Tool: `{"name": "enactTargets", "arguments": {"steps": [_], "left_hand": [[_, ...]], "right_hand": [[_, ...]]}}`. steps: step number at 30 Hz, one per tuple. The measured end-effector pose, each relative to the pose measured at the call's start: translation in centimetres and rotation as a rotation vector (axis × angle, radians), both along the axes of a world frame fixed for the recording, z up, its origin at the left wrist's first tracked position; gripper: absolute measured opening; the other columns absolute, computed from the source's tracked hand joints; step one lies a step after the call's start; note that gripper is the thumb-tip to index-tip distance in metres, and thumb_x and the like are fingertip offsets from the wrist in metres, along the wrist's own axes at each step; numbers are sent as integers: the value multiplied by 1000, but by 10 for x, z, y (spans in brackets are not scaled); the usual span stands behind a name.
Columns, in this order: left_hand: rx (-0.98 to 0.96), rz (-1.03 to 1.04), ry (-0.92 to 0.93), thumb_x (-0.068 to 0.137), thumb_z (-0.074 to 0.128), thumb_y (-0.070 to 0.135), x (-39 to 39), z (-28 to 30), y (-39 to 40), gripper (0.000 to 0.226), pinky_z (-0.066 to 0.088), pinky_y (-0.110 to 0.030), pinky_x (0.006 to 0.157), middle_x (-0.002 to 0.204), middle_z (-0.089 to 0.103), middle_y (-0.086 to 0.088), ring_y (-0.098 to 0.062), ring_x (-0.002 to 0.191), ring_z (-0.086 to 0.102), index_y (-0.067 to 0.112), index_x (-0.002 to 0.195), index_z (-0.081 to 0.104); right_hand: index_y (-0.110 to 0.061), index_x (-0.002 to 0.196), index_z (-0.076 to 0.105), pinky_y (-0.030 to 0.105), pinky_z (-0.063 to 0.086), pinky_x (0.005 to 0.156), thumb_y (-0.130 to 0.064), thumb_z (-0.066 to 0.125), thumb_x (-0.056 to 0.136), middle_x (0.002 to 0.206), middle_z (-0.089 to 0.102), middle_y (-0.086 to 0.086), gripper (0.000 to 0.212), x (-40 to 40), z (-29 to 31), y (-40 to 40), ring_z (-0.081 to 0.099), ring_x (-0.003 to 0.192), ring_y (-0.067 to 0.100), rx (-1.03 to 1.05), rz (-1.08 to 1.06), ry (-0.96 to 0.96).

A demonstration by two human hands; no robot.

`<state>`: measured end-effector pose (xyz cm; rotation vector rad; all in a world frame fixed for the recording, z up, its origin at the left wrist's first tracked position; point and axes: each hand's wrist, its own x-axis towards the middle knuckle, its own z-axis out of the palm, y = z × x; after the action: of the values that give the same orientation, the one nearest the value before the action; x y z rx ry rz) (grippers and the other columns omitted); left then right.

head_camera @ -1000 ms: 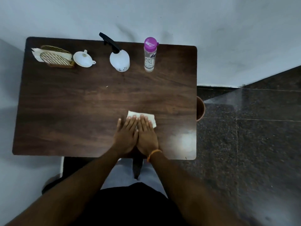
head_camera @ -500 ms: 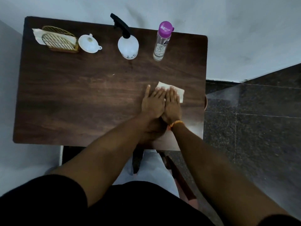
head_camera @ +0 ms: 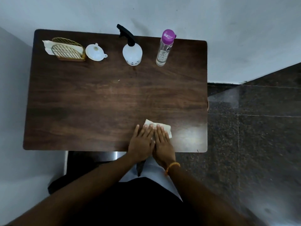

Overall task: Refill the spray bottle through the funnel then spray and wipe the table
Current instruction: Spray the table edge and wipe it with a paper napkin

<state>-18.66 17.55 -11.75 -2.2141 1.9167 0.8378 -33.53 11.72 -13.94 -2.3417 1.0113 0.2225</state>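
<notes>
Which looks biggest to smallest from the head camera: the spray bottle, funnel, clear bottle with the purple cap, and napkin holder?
1. spray bottle, counting its black trigger head.
2. napkin holder and clear bottle: too close to rank, one wide, one tall and slim.
3. funnel, plainly smallest.
All stand along the table's far edge, so nearness hardly skews this.

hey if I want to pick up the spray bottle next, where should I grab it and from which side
Probably take the spray bottle by the narrow neck just below its black trigger head, coming from the near side. It stands upright at the far edge, the nozzle points far-left, and the round white body looks too wide for a sure one-hand grip. The right hand is nearer.
</notes>
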Motion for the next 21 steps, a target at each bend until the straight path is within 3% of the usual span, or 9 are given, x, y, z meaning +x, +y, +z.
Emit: {"name": "enactTargets", "arguments": {"steps": [2,5,8,11,15,21], "left_hand": [[8,-32,1,104,31,44,-12,2,3,66,13,-57,129,167,37,-10,-30,158,31,10,159,40],[50,-16,10,104,21,46,-6,5,-14,69,6,-57,131,173,25,-6,-25,162,20,13,164,28],[40,-34,-52,104,13,44,20,4,-51,70,0,-58,130,174,21,-4,-22,163,16,15,166,22],[18,-6,-115,108,18,42,54,6,-96,64,-3,-60,129,175,17,-2,-21,163,12,16,167,18],[40,60,-138,110,19,42,92,-1,-136,62,-8,-60,128,176,15,1,-17,163,11,18,168,16],[72,94,-106,110,17,42,71,-5,-114,64,-6,-57,130,177,8,0,-21,164,5,17,168,8]], "right_hand": [[-6,166,10,44,12,132,-33,36,106,175,3,9,70,-16,3,2,-5,162,21,-13,35,40],[-7,166,5,46,12,132,-34,37,106,175,-1,10,73,-8,-3,-14,-7,162,22,-43,75,54],[-6,166,8,46,8,132,-37,42,108,175,1,11,74,24,-12,-48,-5,162,25,-70,7,67],[-2,164,15,47,9,132,-36,49,106,174,8,16,76,68,-11,-92,3,162,30,-85,-7,49],[-2,165,11,46,7,132,-37,42,107,174,5,16,74,112,-11,-137,2,162,31,-82,15,59],[-3,165,8,45,4,132,-40,44,105,174,3,15,79,94,-15,-115,0,162,31,-74,42,50]]}}
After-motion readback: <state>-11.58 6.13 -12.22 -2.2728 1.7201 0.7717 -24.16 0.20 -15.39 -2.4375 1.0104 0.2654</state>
